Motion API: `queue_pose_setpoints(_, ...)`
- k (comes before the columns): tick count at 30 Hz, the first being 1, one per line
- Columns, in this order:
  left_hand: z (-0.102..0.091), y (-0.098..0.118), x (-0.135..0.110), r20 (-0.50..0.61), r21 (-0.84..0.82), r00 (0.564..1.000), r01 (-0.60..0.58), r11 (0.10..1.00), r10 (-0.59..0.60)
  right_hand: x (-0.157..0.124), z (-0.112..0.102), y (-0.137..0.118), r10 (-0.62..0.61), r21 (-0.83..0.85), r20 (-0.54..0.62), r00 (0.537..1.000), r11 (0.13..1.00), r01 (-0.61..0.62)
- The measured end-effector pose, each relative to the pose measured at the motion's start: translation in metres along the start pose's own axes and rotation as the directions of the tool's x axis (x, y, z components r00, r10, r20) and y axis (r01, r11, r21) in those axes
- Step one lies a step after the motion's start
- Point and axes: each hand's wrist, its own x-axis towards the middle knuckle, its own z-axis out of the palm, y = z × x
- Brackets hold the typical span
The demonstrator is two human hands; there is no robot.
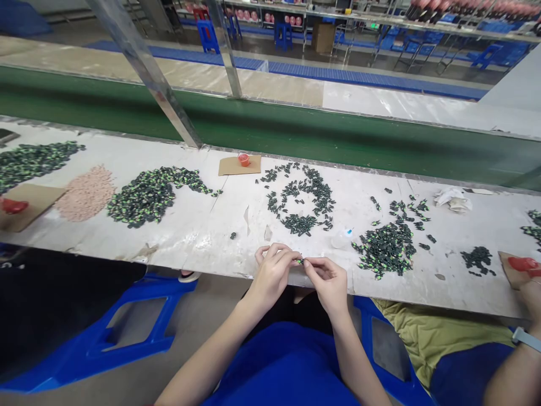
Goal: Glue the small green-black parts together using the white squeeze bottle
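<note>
At the table's front edge my left hand (274, 269) and my right hand (328, 277) meet, fingertips pinched on a tiny dark piece with bright green on it (300, 261). Its exact kind is too small to make out. Just beyond my hands lies a loose ring of small dark green pieces (300, 224). To the right is a heap of dark pieces with bright green marks (386, 248), and a similar heap (141, 197) spreads to the left. A single dark piece (233, 235) lies apart, left of my hands.
A red cup (244, 160) stands on cardboard (226, 166) at the back. Farther left is a pile of pinkish pieces (87, 194). A crumpled white tissue (452, 199) lies at right. A green conveyor belt (296, 132) runs behind the table. A co-worker's hand (531, 296) shows at far right.
</note>
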Motion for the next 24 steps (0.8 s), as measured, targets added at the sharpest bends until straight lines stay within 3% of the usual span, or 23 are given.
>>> queue_pose_setpoints(8,-0.006,0.005,0.006,0.042,0.038,0.996,-0.085,0.996,0.084,0.003,-0.008,-0.009,-0.012,0.021,0.012,1.0,1.0,0.011)
queue_pose_setpoints(16,-0.011,0.01,0.005,0.022,0.098,0.963,-0.268,0.958,0.267,0.002,-0.011,-0.004,-0.085,-0.018,0.021,0.996,0.996,0.085)
queue_pose_setpoints(21,-0.003,0.011,0.001,0.03,0.08,0.962,-0.273,0.959,0.271,0.004,-0.016,0.0,-0.052,-0.011,0.023,0.998,0.999,0.052)
queue_pose_setpoints(24,0.009,0.014,-0.005,0.038,-0.004,0.975,-0.219,0.976,0.219,0.004,-0.028,0.0,-0.007,-0.049,0.103,0.995,0.999,0.013)
